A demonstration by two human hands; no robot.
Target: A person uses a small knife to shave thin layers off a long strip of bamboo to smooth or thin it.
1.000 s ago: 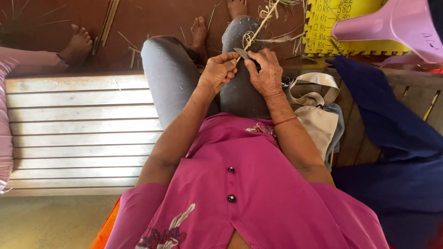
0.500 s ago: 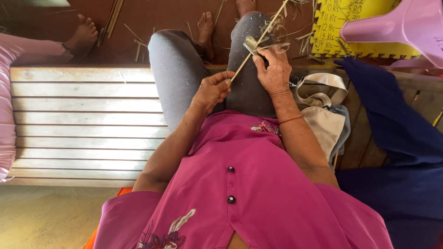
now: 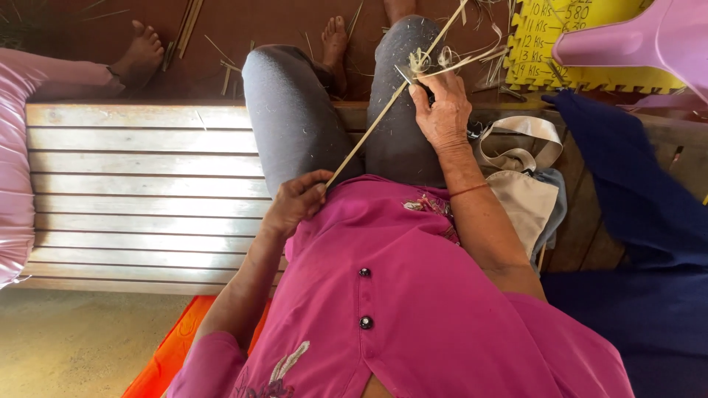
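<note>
I sit on a slatted wooden bench point(image 3: 140, 184) in a pink top and grey trousers. My left hand point(image 3: 295, 203) rests by my lap and pinches the near end of a long thin bamboo strip point(image 3: 369, 133). The strip runs diagonally up over my right knee. My right hand point(image 3: 442, 110) lies on that knee, closed around the strip and what looks like a small blade, where pale curled shavings point(image 3: 431, 60) bunch up.
A beige cloth bag point(image 3: 523, 184) lies on the bench at my right, beside a person in dark blue point(image 3: 634, 221). A yellow foam mat point(image 3: 553, 37) and a pink plastic stool point(image 3: 649, 37) stand beyond. Another person's foot point(image 3: 140, 51) and loose bamboo sticks point(image 3: 184, 26) rest on the floor.
My left hand has drawn back from beside my right hand on the knee to my lap, pulling the strip out long. My right hand stayed on the knee.
</note>
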